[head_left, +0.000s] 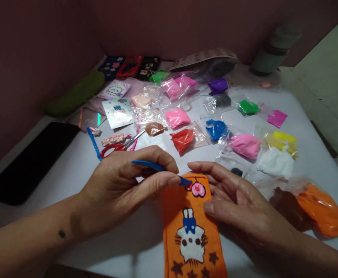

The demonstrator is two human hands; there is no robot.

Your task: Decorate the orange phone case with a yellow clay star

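risk: blue tool (148,165) slipping or orange panel (171,220) shifting could smear pink shape (198,189) | left grip (122,181): closed on tool, tip at panel's far end | right grip (244,204): half-curled by right edge, can't tell if clamped | panel: between grips, extending toward wearer

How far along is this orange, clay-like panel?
Looks done: the blue-clad white cat figure and brown stars. In hand: the left hand holds a blue plastic tool to the small red shape; the right hand touches the orange panel. Perhaps left: finishing that shape; the panel's near end is out of view.
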